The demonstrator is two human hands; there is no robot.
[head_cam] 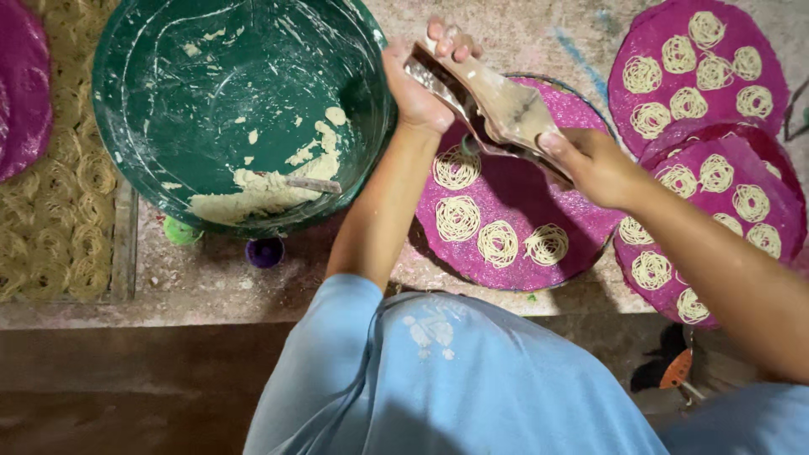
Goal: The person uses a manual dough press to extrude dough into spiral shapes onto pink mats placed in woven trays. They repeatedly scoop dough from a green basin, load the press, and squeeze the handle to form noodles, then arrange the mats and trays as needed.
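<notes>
Rough, flour-dusted bench surface (pixel 253 282), speckled pale stone texture. Far left edge: woven tray (pixel 59 202) carried rows of dried pale noodle coils. Beside it sat a big round green plastic basin (pixel 152 76), walls smeared white, a lump of pale yellow dough (pixel 270 185) at its bottom with a metal spoon handle (pixel 313 184) stuck in. Small purple cap (pixel 265 251) lay just below the basin.

Centre: round magenta woven mat (pixel 506 194), glittery weave, held four spiral noodle nests (pixel 458 217). Above it, the wooden noodle press (pixel 497 109) was held off the mat, long axis running diagonally from upper left to lower right, paddle-shaped handles, dough-stained.

Left hand (pixel 417 84) reached up from a bent forearm, fingers curled tight around the press's upper-left end. Right hand (pixel 594 160) came in from the right edge, fingers wrapped on the lower-right handle, thumb pressed on top.

Right side: more magenta mats (pixel 716 160), overlapping, loaded with nests.
</notes>
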